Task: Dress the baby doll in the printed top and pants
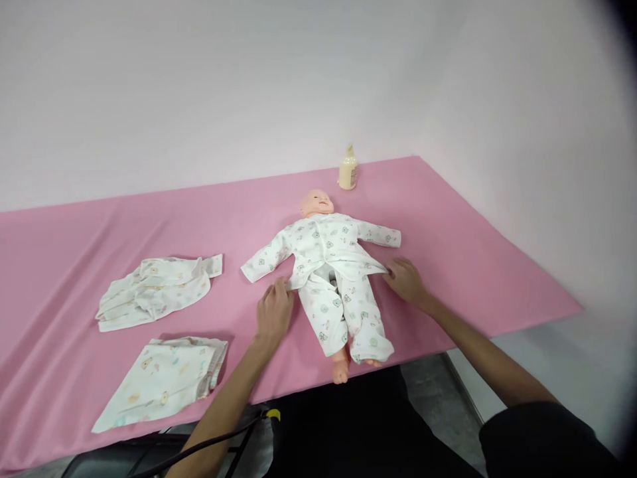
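A baby doll (317,203) lies on its back, its feet at the near edge of the table. It wears a white printed top (326,240) and matching pants (326,315). My left hand (275,309) pinches the lower left corner of the top. On the other side, my right hand (404,279) grips the lower right corner, and the hem is pulled outward between both hands. The doll's sleeves spread out to the sides, and its hands do not show. One bare foot sticks out fully from the pants; the other is mostly covered.
A pump bottle (348,169) stands behind the doll's head, near the wall. To the left lie a crumpled printed baby top (156,289) and a folded printed cloth (166,378). Pink fabric (462,259) covers the table. A black cable (199,446) crosses my left forearm.
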Demonstrator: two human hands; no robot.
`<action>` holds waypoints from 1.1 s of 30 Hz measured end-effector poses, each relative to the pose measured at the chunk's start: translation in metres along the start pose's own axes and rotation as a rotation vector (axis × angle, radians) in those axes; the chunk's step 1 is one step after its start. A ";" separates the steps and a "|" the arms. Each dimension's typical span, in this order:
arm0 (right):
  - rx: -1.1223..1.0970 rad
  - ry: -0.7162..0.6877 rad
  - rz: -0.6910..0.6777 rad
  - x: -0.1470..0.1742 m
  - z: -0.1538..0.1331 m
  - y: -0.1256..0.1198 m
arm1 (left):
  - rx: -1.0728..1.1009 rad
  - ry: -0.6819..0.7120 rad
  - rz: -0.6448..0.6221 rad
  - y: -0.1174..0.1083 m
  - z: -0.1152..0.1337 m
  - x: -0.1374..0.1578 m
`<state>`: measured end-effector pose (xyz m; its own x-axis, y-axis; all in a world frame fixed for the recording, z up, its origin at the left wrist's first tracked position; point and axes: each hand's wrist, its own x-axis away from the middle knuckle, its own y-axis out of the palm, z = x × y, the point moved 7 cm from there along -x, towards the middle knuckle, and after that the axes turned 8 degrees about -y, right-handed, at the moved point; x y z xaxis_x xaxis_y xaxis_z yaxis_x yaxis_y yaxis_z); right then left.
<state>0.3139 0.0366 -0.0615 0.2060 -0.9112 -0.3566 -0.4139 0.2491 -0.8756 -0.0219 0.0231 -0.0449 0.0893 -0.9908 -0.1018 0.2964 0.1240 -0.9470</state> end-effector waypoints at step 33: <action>-0.169 -0.537 0.154 -0.016 -0.147 -0.044 | 0.297 0.592 0.043 -0.050 0.077 0.026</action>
<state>0.1988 -0.0081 0.0309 0.5349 -0.5636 -0.6295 -0.6011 0.2697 -0.7523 0.0387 -0.0046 0.0227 -0.4056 -0.8366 -0.3683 0.5615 0.0899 -0.8225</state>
